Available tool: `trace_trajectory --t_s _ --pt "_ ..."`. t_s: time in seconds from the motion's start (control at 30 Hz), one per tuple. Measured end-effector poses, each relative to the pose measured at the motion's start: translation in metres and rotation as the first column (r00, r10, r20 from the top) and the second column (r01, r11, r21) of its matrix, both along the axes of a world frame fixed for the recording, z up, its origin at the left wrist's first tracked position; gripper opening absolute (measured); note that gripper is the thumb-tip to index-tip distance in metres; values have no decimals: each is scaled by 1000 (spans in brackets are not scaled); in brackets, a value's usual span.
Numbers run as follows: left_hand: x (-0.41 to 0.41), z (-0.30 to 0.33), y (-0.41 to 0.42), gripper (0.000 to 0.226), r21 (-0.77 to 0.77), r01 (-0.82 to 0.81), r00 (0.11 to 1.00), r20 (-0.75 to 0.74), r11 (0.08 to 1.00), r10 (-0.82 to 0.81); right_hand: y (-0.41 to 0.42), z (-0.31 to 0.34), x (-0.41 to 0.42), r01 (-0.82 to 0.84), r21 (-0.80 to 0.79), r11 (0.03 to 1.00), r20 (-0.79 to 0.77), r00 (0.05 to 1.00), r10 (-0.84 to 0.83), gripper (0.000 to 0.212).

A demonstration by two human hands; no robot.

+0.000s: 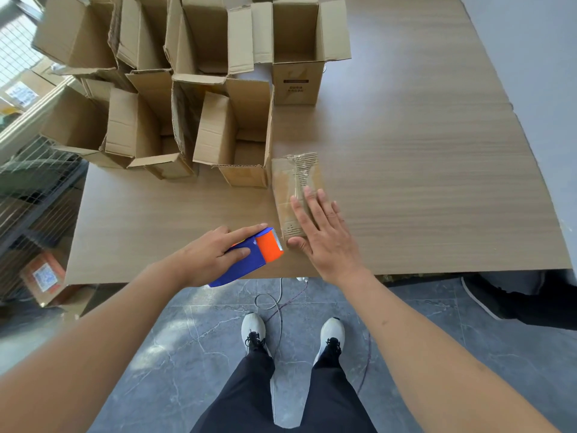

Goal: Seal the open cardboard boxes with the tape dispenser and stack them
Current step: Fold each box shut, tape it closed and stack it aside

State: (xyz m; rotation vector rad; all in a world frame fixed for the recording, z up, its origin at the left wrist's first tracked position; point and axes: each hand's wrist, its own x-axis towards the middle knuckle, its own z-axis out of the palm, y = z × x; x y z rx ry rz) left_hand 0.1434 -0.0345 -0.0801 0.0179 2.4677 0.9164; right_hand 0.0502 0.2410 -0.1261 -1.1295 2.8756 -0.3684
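Observation:
A blue and orange tape dispenser is near the table's front edge, and my left hand grips it from above with the index finger stretched along its top. Its toothed blade points right toward a small closed cardboard box that lies flat with clear tape across its top. My right hand presses flat on the near end of that box, fingers straight. Several open cardboard boxes with raised flaps stand behind, to the left and centre.
The wooden table stretches bare to the right of the boxes. One upright open box with printed text stands at the back. Wire shelving runs along the left. Another person's black shoe is on the floor at right.

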Motion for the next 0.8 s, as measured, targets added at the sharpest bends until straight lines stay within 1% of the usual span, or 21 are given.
trace_trajectory --t_s 0.2,0.3,0.4,0.63,0.8 --pt "10 -8 -12 52 79 -30 999 13 996 29 2 -3 -6 -30 15 999 -36 999 31 78" --pt "2 -8 -13 49 88 -40 998 55 995 35 1 -1 -5 -25 27 999 -23 999 26 76" --pt "-14 -7 -5 49 60 -25 995 99 998 19 1 0 -4 -19 31 999 3 1000 19 73" --pt "-34 -2 4 38 -15 -61 977 206 998 63 -1 9 -3 -15 24 1000 51 999 14 72" --pt "-45 3 5 42 -91 5 973 230 996 16 -5 21 -2 8 58 998 131 991 -15 75"
